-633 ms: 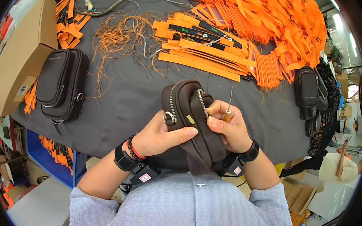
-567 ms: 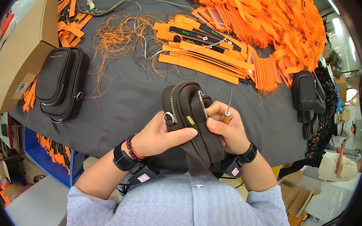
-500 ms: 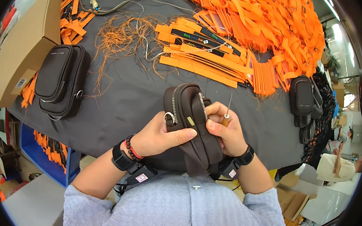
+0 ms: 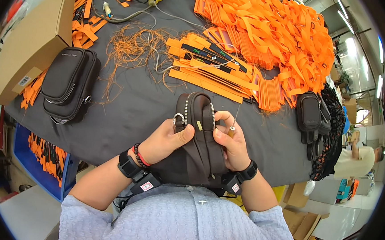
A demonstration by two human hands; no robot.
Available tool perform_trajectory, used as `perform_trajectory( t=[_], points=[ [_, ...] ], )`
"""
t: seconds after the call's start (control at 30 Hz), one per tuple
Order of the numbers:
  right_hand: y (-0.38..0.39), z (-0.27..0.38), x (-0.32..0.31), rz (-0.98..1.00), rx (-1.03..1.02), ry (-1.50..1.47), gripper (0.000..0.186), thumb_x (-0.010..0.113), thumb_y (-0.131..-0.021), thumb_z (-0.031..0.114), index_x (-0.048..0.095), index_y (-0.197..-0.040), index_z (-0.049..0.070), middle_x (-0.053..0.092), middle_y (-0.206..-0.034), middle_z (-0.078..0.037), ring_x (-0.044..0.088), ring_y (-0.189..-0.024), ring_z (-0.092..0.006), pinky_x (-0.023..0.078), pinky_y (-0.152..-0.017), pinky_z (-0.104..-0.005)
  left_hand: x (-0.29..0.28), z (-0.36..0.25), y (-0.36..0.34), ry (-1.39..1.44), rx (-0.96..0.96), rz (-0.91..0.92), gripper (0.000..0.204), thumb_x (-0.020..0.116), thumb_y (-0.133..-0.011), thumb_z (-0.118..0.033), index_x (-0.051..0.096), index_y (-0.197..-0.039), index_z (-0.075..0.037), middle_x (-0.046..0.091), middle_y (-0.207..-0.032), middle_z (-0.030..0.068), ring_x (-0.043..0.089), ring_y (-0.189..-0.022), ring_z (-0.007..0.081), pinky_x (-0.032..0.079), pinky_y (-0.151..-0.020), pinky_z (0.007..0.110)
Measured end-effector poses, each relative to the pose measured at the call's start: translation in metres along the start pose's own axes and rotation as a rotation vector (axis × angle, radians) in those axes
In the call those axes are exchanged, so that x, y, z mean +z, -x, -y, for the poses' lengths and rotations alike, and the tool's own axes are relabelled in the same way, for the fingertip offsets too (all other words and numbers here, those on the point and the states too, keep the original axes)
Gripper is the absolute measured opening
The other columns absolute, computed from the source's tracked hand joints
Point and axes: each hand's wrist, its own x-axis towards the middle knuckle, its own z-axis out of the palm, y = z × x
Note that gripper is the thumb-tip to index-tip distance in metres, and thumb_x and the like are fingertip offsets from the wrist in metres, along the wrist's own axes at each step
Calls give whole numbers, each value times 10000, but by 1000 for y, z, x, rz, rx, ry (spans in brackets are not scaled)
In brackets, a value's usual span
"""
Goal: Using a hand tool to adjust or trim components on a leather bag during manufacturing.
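In front of my body I hold a small dark brown zippered bag (image 4: 203,150) upright, its side with two silver zippers turned up. My left hand (image 4: 160,142) grips its left side, thumb lying on the bag near a metal ring (image 4: 178,119). My right hand (image 4: 233,146) pinches the right side beside the zipper. The same hand also holds a thin awl (image 4: 231,130) with a yellowish handle, its needle pointing up and away from the bag. A small gold-coloured tab (image 4: 199,125) sits between the zippers. My right fingers are partly hidden behind the bag.
A similar dark bag (image 4: 70,81) lies at left beside a cardboard box (image 4: 35,46). Orange straps (image 4: 275,34) heap at the far right, with loose orange threads (image 4: 136,43) and a cable (image 4: 156,55) nearby. More dark bags (image 4: 309,112) lie at right; a blue bin (image 4: 39,164) stands lower left.
The view has shifted slightly. The bag has turned a little in my hands, and my left thumb has drawn back left from the gold-coloured tab. Both hands keep their hold.
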Motion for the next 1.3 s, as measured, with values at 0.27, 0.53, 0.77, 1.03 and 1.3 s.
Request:
perform_trajectory(
  t=[0.27, 0.53, 0.77, 1.03, 1.3],
  points=[
    [11, 7, 11, -34, -50, 128, 368, 636, -965, 113, 456, -1283, 75, 579, -789, 23, 396, -527, -1, 273, -426, -161, 1, -6, 1, 71, 49, -23, 710, 590, -928, -592, 571, -1263, 33, 646, -1186, 72, 591, -1077, 121, 497, -935, 292],
    [35, 24, 18, -25, -253, 349, 349, 620, -968, 74, 471, -1281, 33, 558, -726, -7, 397, -510, -12, 283, -433, -168, -4, -6, 2, 35, 61, 48, 953, 637, -813, -704, 427, -1411, 7, 581, -1322, 85, 569, -1186, 152, 478, -1005, 324],
    [39, 40, 19, -126, -405, 466, 276, 628, -968, 78, 515, -1213, 20, 563, -766, -7, 400, -524, -5, 300, -444, -154, -2, -7, 4, 52, 133, 19, 821, 601, -870, -676, 566, -1276, 37, 649, -1199, 81, 602, -1095, 126, 497, -949, 295],
    [31, 43, 17, -180, -411, 501, 241, 630, -962, 73, 540, -1180, 20, 556, -892, 7, 414, -563, 1, 295, -457, -160, -1, -13, 6, 50, 32, 80, 1032, 645, -762, -753, 421, -1437, -4, 579, -1342, 80, 568, -1200, 146, 485, -999, 327],
    [27, 42, 23, -149, -378, 512, 210, 647, -942, 22, 565, -1135, -2, 542, -982, -4, 499, -703, -1, 367, -602, -148, -5, -10, 8, 3, 26, 84, 1009, 650, -761, -749, 469, -1398, 13, 608, -1293, 82, 583, -1161, 137, 497, -970, 309]
  ],
)
